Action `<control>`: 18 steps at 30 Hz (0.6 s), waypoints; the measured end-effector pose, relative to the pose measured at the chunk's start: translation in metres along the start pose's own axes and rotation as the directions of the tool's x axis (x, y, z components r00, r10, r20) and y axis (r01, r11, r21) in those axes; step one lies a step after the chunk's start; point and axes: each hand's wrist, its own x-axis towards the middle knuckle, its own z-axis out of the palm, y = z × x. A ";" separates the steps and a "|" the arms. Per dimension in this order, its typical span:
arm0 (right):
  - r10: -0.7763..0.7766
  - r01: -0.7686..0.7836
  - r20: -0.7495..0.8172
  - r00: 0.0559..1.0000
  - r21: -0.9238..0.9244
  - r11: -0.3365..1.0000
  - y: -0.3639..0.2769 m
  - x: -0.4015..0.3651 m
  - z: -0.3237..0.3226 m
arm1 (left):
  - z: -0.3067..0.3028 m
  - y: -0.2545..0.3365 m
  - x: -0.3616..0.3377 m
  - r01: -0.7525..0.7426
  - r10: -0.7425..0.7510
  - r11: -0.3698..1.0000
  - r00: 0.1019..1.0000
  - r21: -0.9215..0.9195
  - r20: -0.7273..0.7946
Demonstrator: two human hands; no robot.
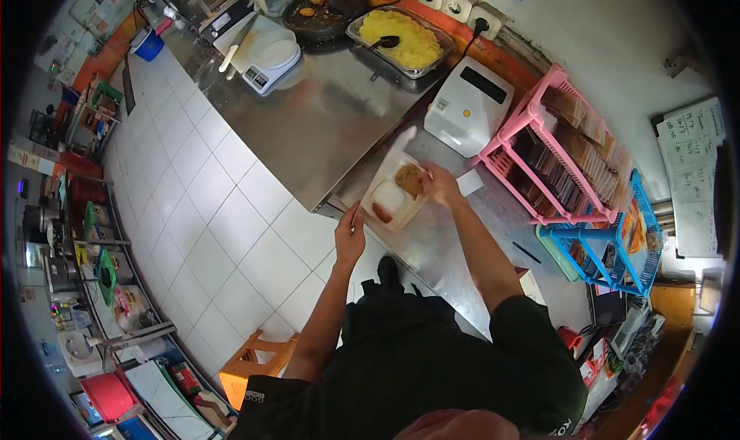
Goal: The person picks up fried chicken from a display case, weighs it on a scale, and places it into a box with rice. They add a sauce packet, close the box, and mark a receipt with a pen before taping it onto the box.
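Note:
A paper food box (pixel 396 222) with its lid up is between my hands, over the edge of the lower metal table. White rice (pixel 391 198), a brown fried piece (pixel 409 179) and a reddish-brown portion (pixel 381 212) lie inside it. My right hand (pixel 441 185) grips the box's right side, thumb near the rim. At its left side, my left hand (pixel 350 238) is closed on the edge; its fingertips are partly hidden. Beside my right hand lies a small white paper (pixel 469 182).
A white label printer (pixel 469 107) stands beyond the box. Pink rack (pixel 524 131) and blue rack (pixel 609 251) hold packets on the right. On the steel counter (pixel 308 131) are a kitchen scale (pixel 271 68), a dark pan (pixel 325 25) and a tray of yellow food (pixel 405 35). An orange stool (pixel 250 363) stands lower left.

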 end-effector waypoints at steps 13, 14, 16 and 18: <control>0.554 -0.441 -0.188 0.811 0.426 0.790 0.035 -0.273 0.044 | 0.064 0.055 0.044 -0.521 0.154 0.797 0.664 0.305 0.732; 0.607 -0.443 -0.263 0.750 0.483 0.755 0.030 -0.280 0.032 | 0.071 0.068 0.047 -0.628 0.136 0.687 0.605 0.365 0.784; 0.246 -0.310 -0.823 0.511 0.090 0.947 0.023 -0.288 0.009 | 0.083 0.075 0.064 -0.785 0.209 0.586 0.384 0.199 0.899; 0.145 -0.292 -0.859 0.491 -0.005 0.956 0.021 -0.285 -0.031 | 0.099 0.096 0.071 -0.876 0.184 0.470 0.218 0.109 0.958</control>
